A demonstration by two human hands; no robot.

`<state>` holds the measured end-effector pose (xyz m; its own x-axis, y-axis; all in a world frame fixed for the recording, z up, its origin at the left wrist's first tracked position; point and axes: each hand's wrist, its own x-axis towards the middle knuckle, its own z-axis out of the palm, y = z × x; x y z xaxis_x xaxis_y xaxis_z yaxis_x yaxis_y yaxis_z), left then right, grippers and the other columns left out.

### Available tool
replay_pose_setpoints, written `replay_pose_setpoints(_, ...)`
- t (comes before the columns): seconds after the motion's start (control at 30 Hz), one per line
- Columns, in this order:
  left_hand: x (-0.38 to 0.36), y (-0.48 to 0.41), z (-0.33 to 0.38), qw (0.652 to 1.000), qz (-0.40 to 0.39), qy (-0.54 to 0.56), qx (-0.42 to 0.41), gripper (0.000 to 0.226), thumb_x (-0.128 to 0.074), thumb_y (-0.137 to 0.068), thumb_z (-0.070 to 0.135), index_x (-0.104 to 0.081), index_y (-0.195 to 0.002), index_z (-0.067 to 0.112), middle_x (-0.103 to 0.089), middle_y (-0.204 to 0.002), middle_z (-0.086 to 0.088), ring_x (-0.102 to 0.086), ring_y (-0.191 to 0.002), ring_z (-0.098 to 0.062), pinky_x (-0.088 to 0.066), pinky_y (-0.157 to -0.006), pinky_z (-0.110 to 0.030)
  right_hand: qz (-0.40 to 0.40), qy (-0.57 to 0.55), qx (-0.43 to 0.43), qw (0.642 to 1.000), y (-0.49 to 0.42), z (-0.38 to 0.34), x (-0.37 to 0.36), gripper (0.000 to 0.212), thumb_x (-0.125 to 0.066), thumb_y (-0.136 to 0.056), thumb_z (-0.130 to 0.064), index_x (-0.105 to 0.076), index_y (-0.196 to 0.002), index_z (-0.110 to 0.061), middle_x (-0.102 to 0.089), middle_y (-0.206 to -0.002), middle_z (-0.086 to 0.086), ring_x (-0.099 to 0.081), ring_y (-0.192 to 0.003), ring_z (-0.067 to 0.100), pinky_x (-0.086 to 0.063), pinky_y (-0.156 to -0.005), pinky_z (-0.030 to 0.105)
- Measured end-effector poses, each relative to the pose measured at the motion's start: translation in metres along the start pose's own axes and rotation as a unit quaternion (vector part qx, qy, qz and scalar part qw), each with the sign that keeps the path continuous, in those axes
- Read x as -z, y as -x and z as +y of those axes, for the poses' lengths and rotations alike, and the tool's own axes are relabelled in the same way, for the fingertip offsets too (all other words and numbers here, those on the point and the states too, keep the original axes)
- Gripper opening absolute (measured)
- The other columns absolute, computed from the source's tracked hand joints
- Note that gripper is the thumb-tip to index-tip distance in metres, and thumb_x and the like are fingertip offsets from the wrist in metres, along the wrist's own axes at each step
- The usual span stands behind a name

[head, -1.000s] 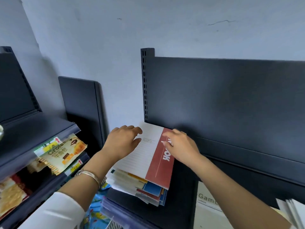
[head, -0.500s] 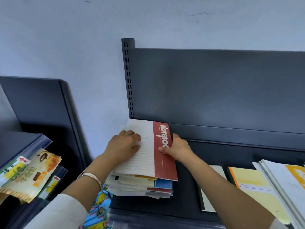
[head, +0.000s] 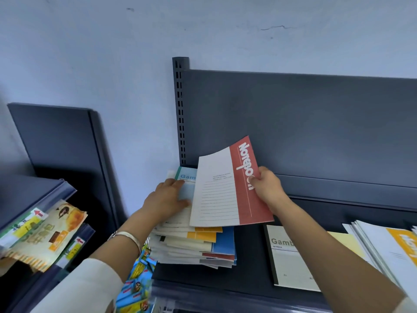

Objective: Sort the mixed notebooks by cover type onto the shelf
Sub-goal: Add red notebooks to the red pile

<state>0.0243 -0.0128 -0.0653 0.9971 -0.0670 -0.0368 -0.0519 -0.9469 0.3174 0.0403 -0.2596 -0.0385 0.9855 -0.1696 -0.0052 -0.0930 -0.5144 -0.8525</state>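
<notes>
Since half a second ago the red-and-white notebook [head: 228,186] has lifted off the mixed stack [head: 196,245]. It was lying flat under both hands then. Now I see it tilted up, far edge raised toward the shelf's back panel, near edge just above the pile.

My right hand [head: 268,188] pinches it by the red band, thumb on top of the cover and fingers curled out of sight beneath. My left hand [head: 167,197] lies flat with straight fingers on the pale blue Gambol notebook [head: 187,177] that the lift has uncovered. It holds nothing and seems only to steady the pile.

I judge the sort to be early. Under and just in front of my left hand the stack is tall, with orange, blue and red covers fanned out at its near edge.

Right of my right forearm, a few groups lie on the shelf [head: 248,274]: a white Gambol notebook with a dark spine [head: 286,256], a yellow notebook [head: 352,242] beyond it, and an orange-and-white pile [head: 388,245] at the edge of view. I see no red-banded group there, so this notebook probably starts one. Most of the stack is left to place.
</notes>
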Motion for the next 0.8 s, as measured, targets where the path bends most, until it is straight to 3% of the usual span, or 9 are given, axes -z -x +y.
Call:
replay_pose_setpoints(0.1,-0.003,-0.001,0.003,0.999,-0.002,0.035,0.025,0.072,-0.050,-0.090,0.049,-0.022,-0.148,0.017,-0.027,-0.150,-0.005,-0.028,-0.135,-0.025,-0.034,-0.106,-0.040,0.001,0.001,-0.001,1.000,0.001,0.000,0.000,0.021,-0.045,-0.097,-0.016,-0.054,-0.115,-0.009,-0.064,-0.112,0.011,-0.063,-0.097,0.028,-0.052,-0.085,0.040)
replay_pose_setpoints(0.27,-0.001,-0.014,0.008,0.992,0.048,0.055,0.098,0.054,-0.049,-0.092,0.044,-0.037,-0.135,0.014,-0.045,-0.132,-0.011,-0.040,-0.123,-0.030,-0.040,-0.092,-0.041,0.001,0.008,-0.010,1.000,0.006,0.001,-0.003,0.020,-0.045,-0.097,-0.016,-0.054,-0.114,-0.010,-0.064,-0.112,0.010,-0.063,-0.097,0.027,-0.052,-0.084,0.038)
replay_pose_setpoints(0.4,-0.002,-0.021,0.006,0.987,0.025,0.053,0.147,0.068,-0.059,-0.085,0.051,-0.033,-0.135,0.013,-0.038,-0.133,-0.013,-0.036,-0.124,-0.034,-0.037,-0.097,-0.043,0.008,0.015,-0.018,1.000,0.008,0.002,0.002,0.021,-0.046,-0.097,-0.016,-0.055,-0.114,-0.009,-0.064,-0.112,0.011,-0.063,-0.098,0.027,-0.051,-0.084,0.038)
replay_pose_setpoints(0.53,0.000,-0.027,-0.009,0.977,0.005,0.140,0.162,0.060,-0.063,-0.085,0.042,-0.041,-0.128,0.007,-0.048,-0.129,-0.015,-0.047,-0.119,-0.033,-0.042,-0.098,-0.040,0.019,0.026,-0.022,0.999,0.009,0.005,0.006,0.021,-0.045,-0.097,-0.016,-0.056,-0.113,-0.008,-0.064,-0.112,0.011,-0.063,-0.097,0.027,-0.051,-0.083,0.036)
replay_pose_setpoints(0.67,0.004,-0.020,-0.019,0.963,0.014,0.219,0.158,0.048,-0.064,-0.088,0.025,-0.043,-0.125,0.002,-0.053,-0.128,-0.014,-0.052,-0.116,-0.030,-0.044,-0.087,-0.033,0.022,0.021,-0.012,0.999,0.012,0.001,-0.006,0.020,-0.046,-0.096,-0.014,-0.057,-0.112,-0.008,-0.065,-0.110,0.010,-0.060,-0.088,0.023,-0.046,-0.076,0.031)
replay_pose_setpoints(0.8,0.007,-0.010,-0.029,0.964,0.048,0.210,0.157,0.050,-0.064,-0.087,0.021,-0.037,-0.126,0.005,-0.052,-0.126,-0.015,-0.050,-0.114,-0.033,-0.047,-0.091,-0.041,0.007,0.020,-0.002,1.000,0.016,-0.005,-0.023,0.020,-0.046,-0.097,-0.015,-0.057,-0.113,-0.009,-0.064,-0.110,0.008,-0.058,-0.086,0.020,-0.044,-0.074,0.029)
